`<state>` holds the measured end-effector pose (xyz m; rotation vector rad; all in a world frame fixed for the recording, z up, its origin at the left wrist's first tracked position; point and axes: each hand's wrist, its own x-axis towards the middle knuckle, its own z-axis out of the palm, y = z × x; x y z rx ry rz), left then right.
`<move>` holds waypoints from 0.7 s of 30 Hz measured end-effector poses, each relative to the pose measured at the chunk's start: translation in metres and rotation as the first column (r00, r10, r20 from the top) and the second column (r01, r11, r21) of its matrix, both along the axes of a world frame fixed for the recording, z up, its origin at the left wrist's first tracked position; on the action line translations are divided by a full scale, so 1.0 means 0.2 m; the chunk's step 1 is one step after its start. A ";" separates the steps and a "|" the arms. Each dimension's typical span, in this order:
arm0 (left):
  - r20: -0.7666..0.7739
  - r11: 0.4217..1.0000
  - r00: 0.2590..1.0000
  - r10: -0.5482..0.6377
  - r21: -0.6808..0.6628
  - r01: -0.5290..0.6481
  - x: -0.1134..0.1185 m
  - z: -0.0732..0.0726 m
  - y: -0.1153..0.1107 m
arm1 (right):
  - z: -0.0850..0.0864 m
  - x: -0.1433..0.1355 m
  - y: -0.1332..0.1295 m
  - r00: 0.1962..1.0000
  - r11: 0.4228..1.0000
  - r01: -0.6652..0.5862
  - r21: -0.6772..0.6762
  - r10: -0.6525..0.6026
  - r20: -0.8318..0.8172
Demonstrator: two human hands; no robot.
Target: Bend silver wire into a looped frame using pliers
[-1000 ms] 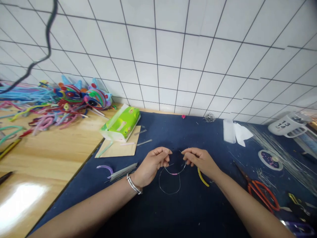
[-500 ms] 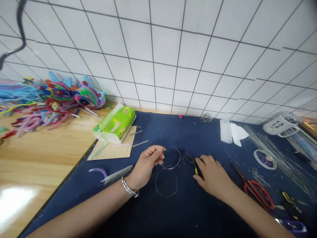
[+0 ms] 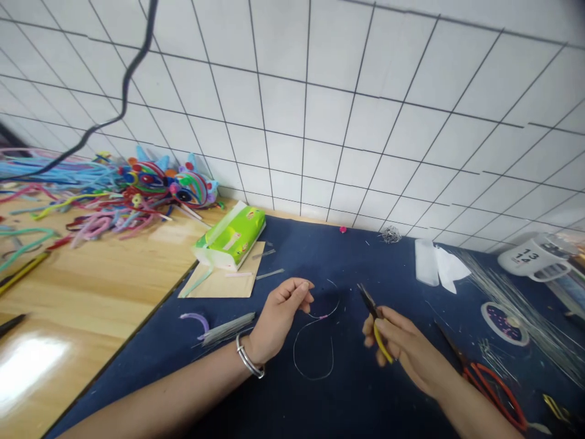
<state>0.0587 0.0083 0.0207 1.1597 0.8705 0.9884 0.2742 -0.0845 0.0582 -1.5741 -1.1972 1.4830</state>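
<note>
My left hand (image 3: pixel 287 311) is closed in a pinch on a thin wire (image 3: pixel 315 377). The wire curls to the right of the fingers in two loops, with small pink beads (image 3: pixel 323 317) on it. My right hand (image 3: pixel 397 338) is wrapped round the yellow handle of a pair of pliers (image 3: pixel 375 314). Their dark jaws point up and left, apart from the wire. The right fingertips are partly hidden behind the handle.
A green tissue pack (image 3: pixel 235 235) lies on a brown envelope (image 3: pixel 219 283). Left of my hand are cut wires (image 3: pixel 228 329) and a purple curved piece (image 3: pixel 197 318). Red-handled scissors (image 3: pixel 496 390), a bead dish (image 3: pixel 505 323) and a white mug (image 3: pixel 532 256) are at right.
My right hand has lifted the pliers and turned, so the yellow handle now shows in its grip. My left hand keeps its pinch on the wire. The view has shifted slightly.
</note>
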 end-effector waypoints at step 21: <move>-0.020 0.999 0.999 -0.027 0.029 0.028 0.02 0.02 -0.06 | -0.06 -0.23 0.02 0.834 0.993 0.074 -0.092 -0.112 -0.541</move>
